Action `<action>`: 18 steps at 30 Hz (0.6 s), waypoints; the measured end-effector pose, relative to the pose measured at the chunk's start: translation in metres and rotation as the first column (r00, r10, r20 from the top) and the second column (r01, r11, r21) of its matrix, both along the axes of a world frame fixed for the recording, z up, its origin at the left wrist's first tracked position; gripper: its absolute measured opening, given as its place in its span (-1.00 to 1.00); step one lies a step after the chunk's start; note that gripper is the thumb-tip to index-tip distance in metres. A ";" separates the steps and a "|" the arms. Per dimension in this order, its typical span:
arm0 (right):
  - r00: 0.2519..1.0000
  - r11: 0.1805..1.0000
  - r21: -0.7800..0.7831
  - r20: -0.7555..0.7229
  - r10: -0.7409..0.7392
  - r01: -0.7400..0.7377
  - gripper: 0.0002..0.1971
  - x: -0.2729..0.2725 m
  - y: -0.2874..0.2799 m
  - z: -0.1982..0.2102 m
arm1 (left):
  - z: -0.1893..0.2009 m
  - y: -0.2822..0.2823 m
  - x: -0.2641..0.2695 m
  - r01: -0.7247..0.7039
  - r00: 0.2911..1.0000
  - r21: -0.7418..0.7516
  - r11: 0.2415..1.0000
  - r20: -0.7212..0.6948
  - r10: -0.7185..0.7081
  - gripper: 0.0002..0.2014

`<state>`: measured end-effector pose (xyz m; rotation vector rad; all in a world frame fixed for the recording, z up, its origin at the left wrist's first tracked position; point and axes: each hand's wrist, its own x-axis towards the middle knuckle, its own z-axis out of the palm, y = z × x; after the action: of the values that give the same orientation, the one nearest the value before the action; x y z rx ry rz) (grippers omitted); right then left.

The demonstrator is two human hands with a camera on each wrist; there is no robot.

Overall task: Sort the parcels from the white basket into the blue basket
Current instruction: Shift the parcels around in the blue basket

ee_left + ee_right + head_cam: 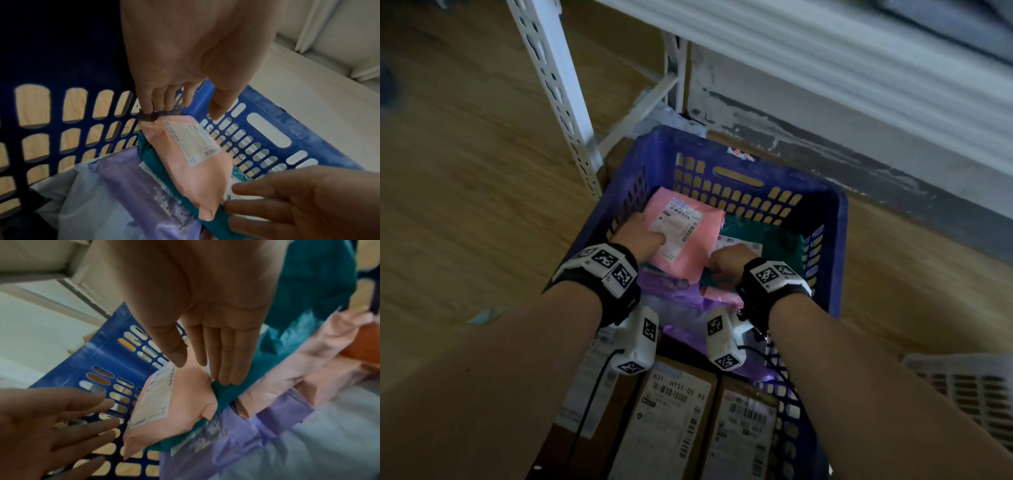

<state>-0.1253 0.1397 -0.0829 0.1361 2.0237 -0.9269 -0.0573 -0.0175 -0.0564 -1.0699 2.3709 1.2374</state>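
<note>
The blue basket [722, 147] stands on the floor with soft parcels stacked in it. A pink parcel [698, 250] [185, 170] with a white label lies on top, over a teal parcel [774, 236] [287, 345] and a purple one [681, 298]. My left hand [643, 236] [185, 110] has its fingers straight, their tips touching the pink parcel's far left end. My right hand [729, 260] [202, 369] is also flat, its fingertips on the teal parcel beside the pink one's corner. Neither hand holds anything. A corner of the white basket [962, 387] shows at the lower right.
Cardboard boxes [674, 428] with shipping labels fill the near end of the blue basket, under my wrists. A white perforated shelf post [554, 85] stands just left of the basket, and a wall with a grey skirting [859, 164] runs behind. Wooden floor surrounds it.
</note>
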 end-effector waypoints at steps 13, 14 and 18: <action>0.957 0.946 -0.148 0.056 -0.284 0.289 -0.54 0.002 -0.032 -0.009 | -0.024 -0.007 -0.006 0.038 0.996 0.092 0.995 0.080 -0.046 -0.77; 0.959 0.950 -0.133 0.038 -0.279 0.282 -0.56 0.001 -0.030 -0.007 | -0.023 -0.006 -0.004 0.029 0.998 0.102 0.994 0.058 -0.035 -0.76; 0.963 0.952 -0.151 0.015 -0.267 0.267 -0.39 -0.004 -0.014 0.003 | -0.005 -0.002 0.003 -0.014 0.998 0.069 0.998 -0.059 0.018 -0.79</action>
<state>-0.1291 0.1254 -0.0794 0.3305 1.9614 -1.2483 -0.0544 -0.0199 -0.0609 -1.0474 2.3490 1.3647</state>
